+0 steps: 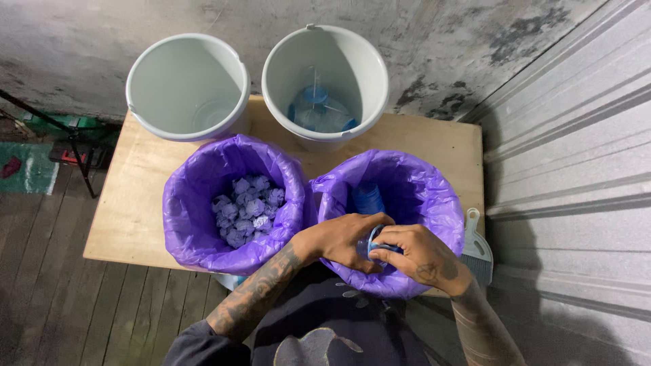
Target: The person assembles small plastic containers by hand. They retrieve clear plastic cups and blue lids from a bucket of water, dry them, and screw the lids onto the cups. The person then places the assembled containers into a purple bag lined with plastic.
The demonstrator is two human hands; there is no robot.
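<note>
This looks like a rough utility corner or back-of-house work spot, not a living room or shop floor. A stained, mouldy concrete wall (434, 41) rises behind a bare plywood table (129, 203), corrugated metal sheeting (576, 169) closes the right side, and worn wooden floorboards (74, 305) lie below. Buckets (186, 85) and purple-lined bins (203, 196) crowd the table, with a hand brush (478, 247) beside them.

Both tattooed forearms are bare, dark sleeves bunched above the left elbow, over a dark top with pale print.
</note>
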